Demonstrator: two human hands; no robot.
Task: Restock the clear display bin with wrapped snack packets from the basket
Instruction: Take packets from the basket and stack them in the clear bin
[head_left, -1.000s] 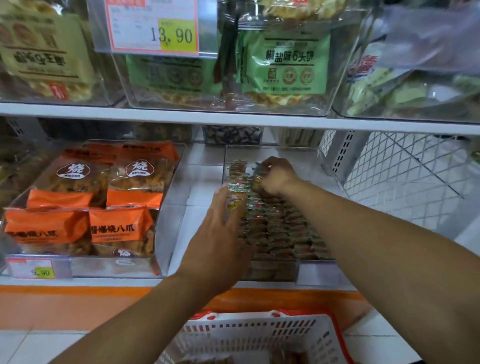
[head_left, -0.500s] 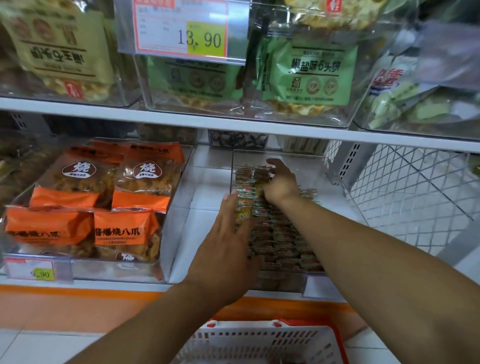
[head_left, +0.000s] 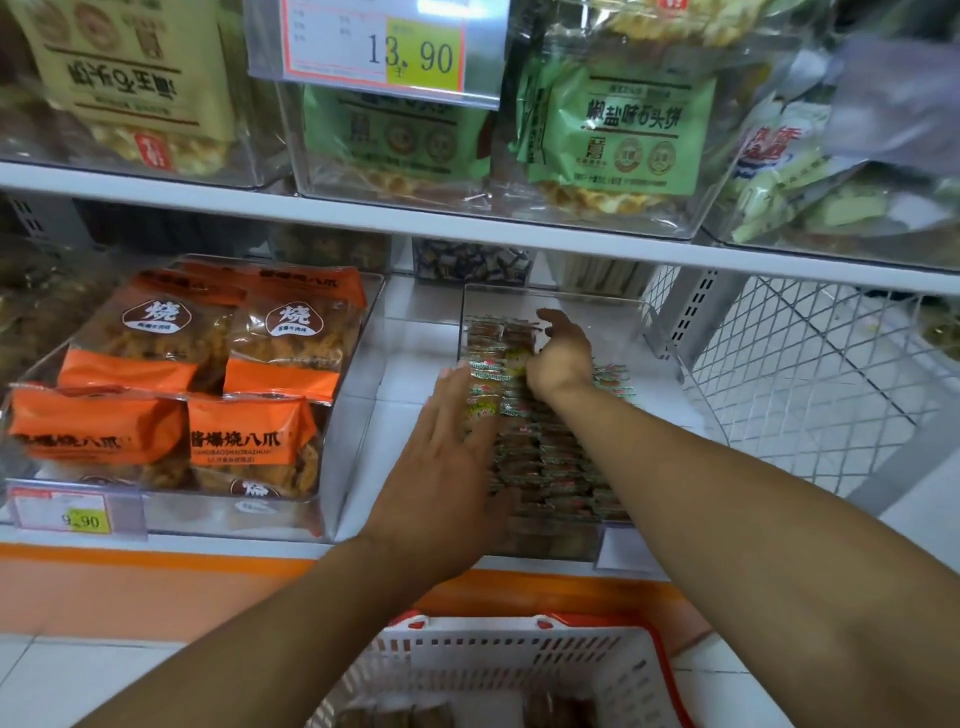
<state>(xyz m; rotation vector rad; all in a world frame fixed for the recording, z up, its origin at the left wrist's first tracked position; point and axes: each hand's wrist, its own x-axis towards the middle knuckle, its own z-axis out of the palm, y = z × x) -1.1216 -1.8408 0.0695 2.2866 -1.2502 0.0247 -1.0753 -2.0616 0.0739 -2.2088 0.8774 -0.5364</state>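
Nearest, the white basket (head_left: 498, 670) is sitting on the floor with a few wrapped packets showing at its bottom, so some stock is probably still waiting. Above it the left hand (head_left: 441, 483) is lying flat, fingers straight, bracing the near packets in the clear display bin (head_left: 545, 540), already mostly filled. Farther back, the right hand (head_left: 558, 356) is curling over the rear snack packets (head_left: 566, 462); whether it is pinching one I cannot tell.
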